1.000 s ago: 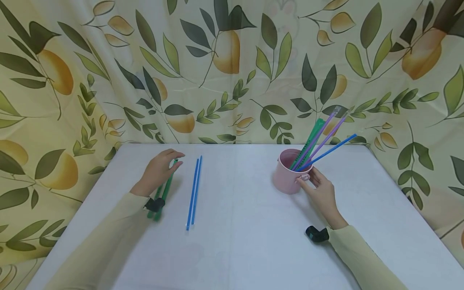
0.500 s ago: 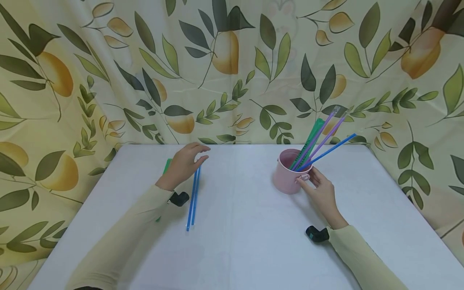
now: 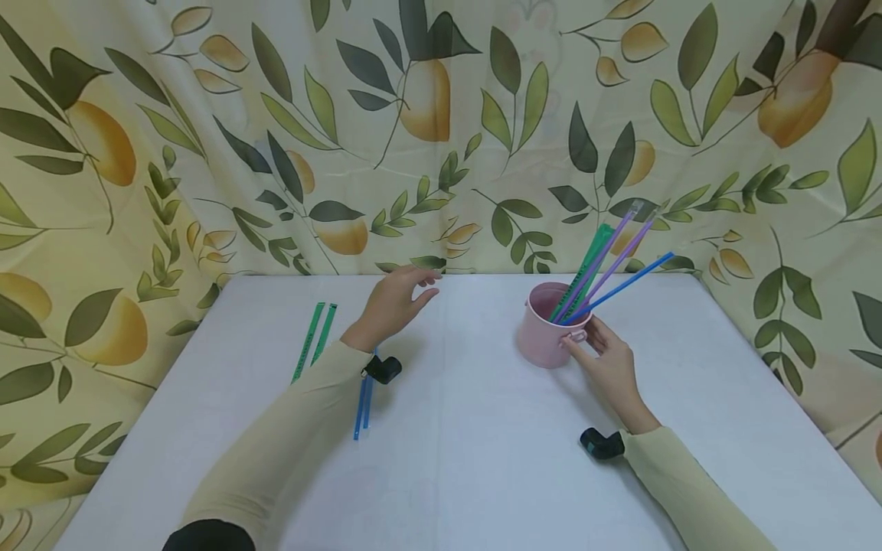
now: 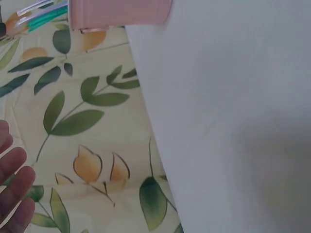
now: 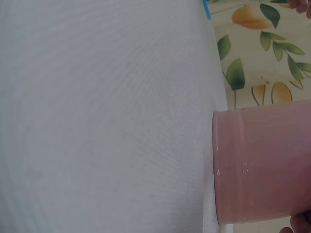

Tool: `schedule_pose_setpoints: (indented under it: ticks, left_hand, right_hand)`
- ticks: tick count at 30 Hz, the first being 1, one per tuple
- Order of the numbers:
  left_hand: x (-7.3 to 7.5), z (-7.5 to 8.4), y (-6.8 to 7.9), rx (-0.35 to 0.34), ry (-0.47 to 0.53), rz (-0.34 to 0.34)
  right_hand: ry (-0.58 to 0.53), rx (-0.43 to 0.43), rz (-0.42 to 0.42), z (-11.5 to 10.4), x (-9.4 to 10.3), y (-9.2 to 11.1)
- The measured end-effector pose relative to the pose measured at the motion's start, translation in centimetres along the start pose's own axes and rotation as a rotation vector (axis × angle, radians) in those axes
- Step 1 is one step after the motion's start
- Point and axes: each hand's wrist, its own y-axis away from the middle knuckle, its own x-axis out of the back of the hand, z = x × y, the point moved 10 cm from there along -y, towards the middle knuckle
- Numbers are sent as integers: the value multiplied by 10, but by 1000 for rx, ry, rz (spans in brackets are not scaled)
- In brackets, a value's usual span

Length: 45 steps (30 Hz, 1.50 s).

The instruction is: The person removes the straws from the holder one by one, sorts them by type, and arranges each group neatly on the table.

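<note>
My left hand (image 3: 396, 302) is raised over the back of the table, palm turned to the right, its fingers loosely extended with nothing between them. Its fingertips (image 4: 17, 187) show at the left edge of the left wrist view. With my right hand (image 3: 609, 363) I grip a pink cup (image 3: 540, 340) at its handle side. Upright on the table, the cup holds a green printed strip (image 3: 596, 252), two purple sticks (image 3: 630, 245) with clear ends and a blue stick (image 3: 634, 280). The cup's smooth wall (image 5: 265, 165) fills the right of the right wrist view.
Two green strips (image 3: 308, 342) lie at the left of the white table (image 3: 475, 459), partly hidden by the left sleeve. Beside them are two thin blue sticks (image 3: 363, 405), their upper parts behind the left wrist. A leaf-patterned curtain (image 3: 441, 153) hangs at the back.
My left hand has moved right, from above the green strips, past the blue sticks, to the table's back middle, holding nothing. My right hand stays on the cup.
</note>
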Motion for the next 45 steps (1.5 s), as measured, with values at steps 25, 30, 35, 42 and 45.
schedule_pose_setpoints:
  ticks: [25, 30, 35, 42, 45]
  left_hand:
    - [-74, 46, -77, 35, 72, -220]
    - [-89, 63, -93, 17, 65, -254]
    - [-100, 80, -101, 13, 94, -282]
    - [-110, 99, -111, -6, 124, -326]
    - [-115, 102, -116, 11, 153, -353]
  right_hand:
    - [23, -11, -5, 3, 0, 0]
    - [38, -7, 4, 4, 0, -1]
    - [41, -11, 2, 5, 0, 0]
    - [43, 2, 3, 5, 0, 0]
    - [40, 13, 5, 4, 0, -1]
